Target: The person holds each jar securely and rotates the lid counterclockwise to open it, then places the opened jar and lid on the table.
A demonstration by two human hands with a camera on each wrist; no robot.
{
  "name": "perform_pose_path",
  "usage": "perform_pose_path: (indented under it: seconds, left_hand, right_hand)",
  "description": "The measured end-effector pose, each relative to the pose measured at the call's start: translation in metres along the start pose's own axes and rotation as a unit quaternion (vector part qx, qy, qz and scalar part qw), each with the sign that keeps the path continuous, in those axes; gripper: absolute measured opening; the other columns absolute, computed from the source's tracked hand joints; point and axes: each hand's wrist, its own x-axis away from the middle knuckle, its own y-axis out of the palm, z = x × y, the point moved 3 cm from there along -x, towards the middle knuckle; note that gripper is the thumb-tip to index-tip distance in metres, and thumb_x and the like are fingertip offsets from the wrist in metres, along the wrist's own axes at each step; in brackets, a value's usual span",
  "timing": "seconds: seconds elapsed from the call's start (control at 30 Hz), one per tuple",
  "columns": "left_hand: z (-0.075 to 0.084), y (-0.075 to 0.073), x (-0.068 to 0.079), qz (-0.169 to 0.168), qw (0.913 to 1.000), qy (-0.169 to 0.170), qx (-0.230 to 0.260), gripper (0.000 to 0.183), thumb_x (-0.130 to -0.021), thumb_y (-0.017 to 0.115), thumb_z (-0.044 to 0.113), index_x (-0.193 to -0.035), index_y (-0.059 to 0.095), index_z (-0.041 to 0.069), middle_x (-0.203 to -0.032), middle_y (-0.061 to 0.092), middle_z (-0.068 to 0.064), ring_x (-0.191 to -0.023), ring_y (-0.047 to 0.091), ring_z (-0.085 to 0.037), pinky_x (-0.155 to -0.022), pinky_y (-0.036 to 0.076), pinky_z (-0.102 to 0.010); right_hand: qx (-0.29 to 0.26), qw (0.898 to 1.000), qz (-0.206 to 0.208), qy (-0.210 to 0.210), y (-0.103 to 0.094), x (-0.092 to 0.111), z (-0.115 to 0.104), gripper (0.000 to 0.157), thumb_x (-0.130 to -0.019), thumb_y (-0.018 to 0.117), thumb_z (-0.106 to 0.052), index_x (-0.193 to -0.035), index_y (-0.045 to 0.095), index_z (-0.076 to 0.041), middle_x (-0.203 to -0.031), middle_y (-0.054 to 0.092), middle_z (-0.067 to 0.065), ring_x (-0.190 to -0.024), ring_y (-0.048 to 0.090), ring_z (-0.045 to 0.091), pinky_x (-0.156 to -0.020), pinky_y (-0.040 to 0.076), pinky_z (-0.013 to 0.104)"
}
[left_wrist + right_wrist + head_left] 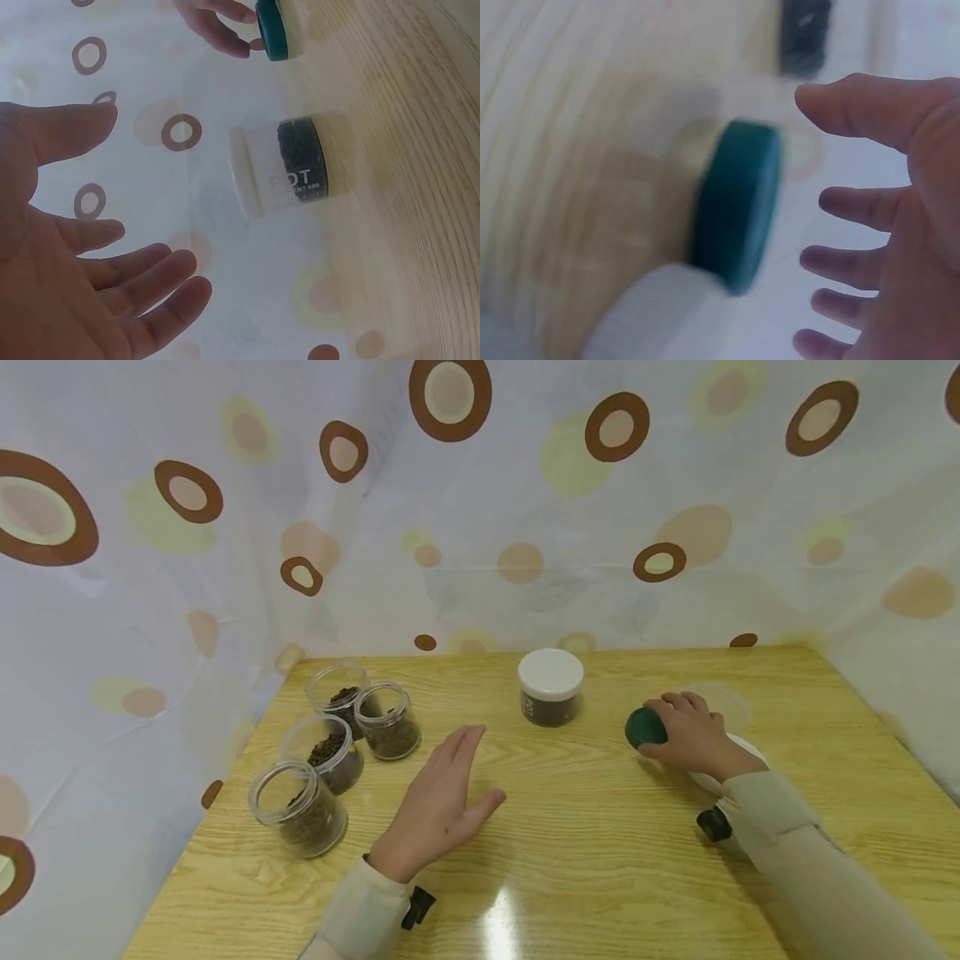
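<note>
My right hand (686, 735) is over a dark green round lid (643, 727) at the right of the table. Its thumb and fingers (844, 266) are spread and stand apart from the lid in the right wrist view. My left hand (438, 793) hovers near the table's middle, palm facing right, fingers extended and holding nothing. Beyond it stands a clear jar (550, 706) with a white lid, dark granules and the letters "POT". The left wrist view shows this jar (300, 161) ahead of the left fingers.
Several lidless clear jars, among them a front jar (311, 827) and a back jar (393, 735), hold dark granules at the left. A white round lid (742, 745) is partly hidden by my right hand. A clear disc (723, 697) lies behind it. A patterned curtain (480, 527) borders the wooden table (585, 877).
</note>
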Motion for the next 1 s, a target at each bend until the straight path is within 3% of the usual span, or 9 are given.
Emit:
perform_pose_path:
  seconds: [0.17, 0.33, 0.5, 0.6, 0.73, 0.9, 1.0]
  left_hand:
    - [0.002, -0.002, -0.005, 0.033, 0.9995, -0.002, 0.003, 0.072, -0.093, 0.068, 0.035, -0.151, 0.037, 0.006, -0.151, 0.044, -0.016, -0.139, 0.046, -0.034, -0.109, 0.044, -0.051]
    - [0.003, -0.004, -0.013, 0.053, 0.9985, 0.000, 0.012, 0.067, -0.093, 0.068, 0.034, -0.149, 0.041, 0.007, -0.150, 0.046, -0.015, -0.138, 0.047, -0.033, -0.109, 0.044, -0.051]
    - [0.001, -0.004, -0.021, 0.067, 0.9977, 0.003, 0.008, 0.064, -0.093, 0.069, 0.032, -0.146, 0.044, 0.006, -0.148, 0.049, -0.014, -0.136, 0.049, -0.033, -0.109, 0.045, -0.050]
    - [-0.002, -0.004, -0.026, 0.063, 0.9978, -0.006, 0.016, 0.064, -0.093, 0.069, 0.031, -0.146, 0.045, 0.006, -0.148, 0.049, -0.014, -0.137, 0.048, -0.033, -0.110, 0.044, -0.050]
    - [-0.008, -0.001, -0.031, 0.038, 0.9984, -0.025, 0.034, 0.064, -0.093, 0.068, 0.030, -0.148, 0.043, 0.008, -0.150, 0.047, -0.013, -0.139, 0.046, -0.033, -0.111, 0.042, -0.051]
    - [-0.013, 0.005, -0.041, 0.010, 0.9989, -0.028, 0.036, 0.066, -0.095, 0.066, 0.032, -0.149, 0.040, 0.007, -0.152, 0.044, -0.015, -0.140, 0.044, -0.034, -0.112, 0.041, -0.052]
    - [-0.016, 0.007, -0.050, 0.007, 0.9991, -0.029, 0.032, 0.067, -0.095, 0.065, 0.033, -0.150, 0.039, 0.005, -0.152, 0.043, -0.016, -0.140, 0.044, -0.035, -0.112, 0.041, -0.052]
  right_hand:
    - [-0.045, 0.997, 0.034, -0.058, -0.014, 0.018, -0.024, 0.064, -0.092, 0.068, -0.030, -0.143, 0.045, 0.000, -0.148, 0.037, 0.034, -0.134, 0.028, 0.057, -0.096, 0.031, 0.078]
    - [-0.129, 0.982, 0.055, -0.128, -0.028, 0.048, -0.049, 0.058, -0.095, 0.066, -0.026, -0.143, 0.046, -0.002, -0.149, 0.040, 0.028, -0.136, 0.035, 0.051, -0.102, 0.038, 0.068]
    - [-0.174, 0.970, 0.060, -0.158, -0.037, 0.076, -0.068, 0.059, -0.096, 0.065, -0.028, -0.147, 0.042, -0.010, -0.152, 0.040, 0.018, -0.139, 0.037, 0.042, -0.100, 0.040, 0.062]
    - [-0.176, 0.968, 0.072, -0.166, -0.039, 0.088, -0.075, 0.061, -0.095, 0.067, -0.027, -0.149, 0.040, -0.017, -0.150, 0.044, 0.010, -0.138, 0.040, 0.033, -0.107, 0.039, 0.041]
    - [-0.168, 0.966, 0.086, -0.179, -0.038, 0.102, -0.082, 0.064, -0.095, 0.067, -0.025, -0.151, 0.037, -0.025, -0.151, 0.044, 0.002, -0.137, 0.040, 0.015, -0.101, 0.035, 0.012]
    - [-0.179, 0.955, 0.095, -0.218, -0.033, 0.115, -0.092, 0.071, -0.092, 0.070, -0.018, -0.152, 0.034, -0.026, -0.153, 0.041, 0.001, -0.138, 0.032, -0.008, -0.101, 0.039, 0.011]
    - [-0.204, 0.947, 0.085, -0.234, -0.028, 0.121, -0.095, 0.073, -0.091, 0.070, -0.014, -0.153, 0.033, -0.025, -0.153, 0.041, 0.000, -0.137, 0.032, -0.012, -0.101, 0.041, 0.012]
